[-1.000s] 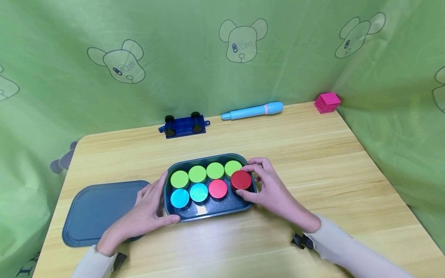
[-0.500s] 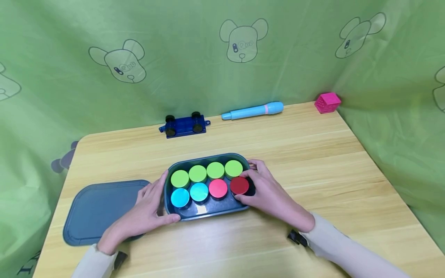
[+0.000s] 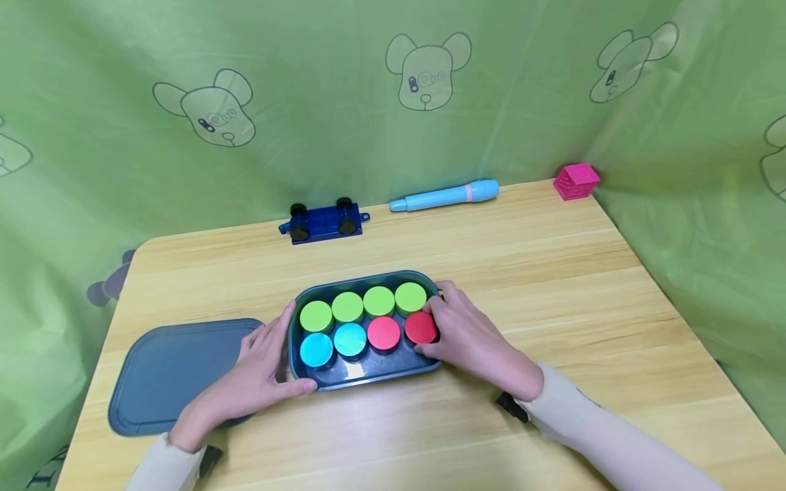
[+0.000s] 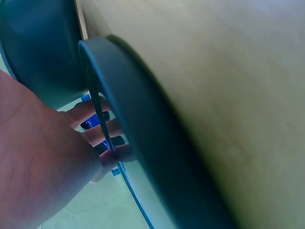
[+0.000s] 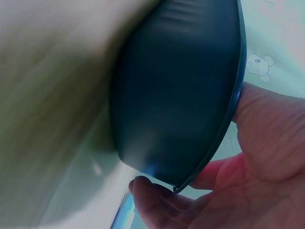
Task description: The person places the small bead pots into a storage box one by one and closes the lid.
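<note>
In the head view a dark blue-grey box [image 3: 377, 372] with rounded corners holds two rows of round cap-like cylinders. Green ones [image 3: 347, 307] fill the back row. Along the front lie two blue ones [image 3: 350, 339], a pink-red one [image 3: 383, 333] and, at the right end, a red cylinder [image 3: 420, 327]. My right hand [image 3: 469, 334] pinches that red cylinder between thumb and fingers, low inside the box. My left hand [image 3: 252, 372] holds the box's left end, thumb at the near corner and fingers along the far side. The right wrist view shows the box's outer wall [image 5: 176, 90] beside the palm.
A flat blue-grey lid [image 3: 172, 375] lies left of the box, partly under the left forearm. At the table's back edge are a blue wheeled toy base [image 3: 325, 223], a light-blue toy microphone [image 3: 445, 197] and a pink block [image 3: 576, 181]. A green curtain [image 3: 344, 102] hangs behind.
My right hand has lowered the red cylinder into the front row's right end, and the right forearm has shifted slightly left. My left hand stays at the box's left end.
</note>
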`<action>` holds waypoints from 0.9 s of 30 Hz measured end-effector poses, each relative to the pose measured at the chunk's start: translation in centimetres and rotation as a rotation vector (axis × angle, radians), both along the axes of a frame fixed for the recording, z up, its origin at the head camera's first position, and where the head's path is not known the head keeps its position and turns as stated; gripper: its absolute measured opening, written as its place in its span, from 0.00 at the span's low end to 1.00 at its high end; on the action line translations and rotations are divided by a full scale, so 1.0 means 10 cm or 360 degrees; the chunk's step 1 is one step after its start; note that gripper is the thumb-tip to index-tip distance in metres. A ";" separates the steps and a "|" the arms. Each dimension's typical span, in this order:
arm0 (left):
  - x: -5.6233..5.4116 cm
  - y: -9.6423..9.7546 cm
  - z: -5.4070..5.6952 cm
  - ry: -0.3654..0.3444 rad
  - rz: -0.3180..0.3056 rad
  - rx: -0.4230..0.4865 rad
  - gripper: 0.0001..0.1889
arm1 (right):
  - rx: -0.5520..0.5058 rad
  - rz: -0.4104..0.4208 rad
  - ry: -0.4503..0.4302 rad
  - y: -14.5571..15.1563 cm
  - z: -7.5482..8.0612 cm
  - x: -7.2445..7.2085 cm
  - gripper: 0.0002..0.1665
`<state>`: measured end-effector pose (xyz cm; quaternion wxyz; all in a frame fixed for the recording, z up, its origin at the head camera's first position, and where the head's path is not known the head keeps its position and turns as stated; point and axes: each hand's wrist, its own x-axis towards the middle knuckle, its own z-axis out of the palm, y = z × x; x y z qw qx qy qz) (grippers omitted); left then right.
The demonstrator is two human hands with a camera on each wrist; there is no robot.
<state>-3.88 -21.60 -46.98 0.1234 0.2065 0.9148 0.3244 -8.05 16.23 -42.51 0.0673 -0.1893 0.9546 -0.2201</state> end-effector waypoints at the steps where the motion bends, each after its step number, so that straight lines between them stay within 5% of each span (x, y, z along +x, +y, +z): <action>1: 0.00 0.00 0.00 -0.0003 0.0001 0.0001 0.68 | 0.0008 -0.0002 0.0004 0.00 0.00 0.00 0.32; 27: 0.01 0.01 0.02 0.0000 0.0006 0.0003 0.68 | 0.0204 -0.0014 0.0099 -0.07 -0.02 -0.02 0.37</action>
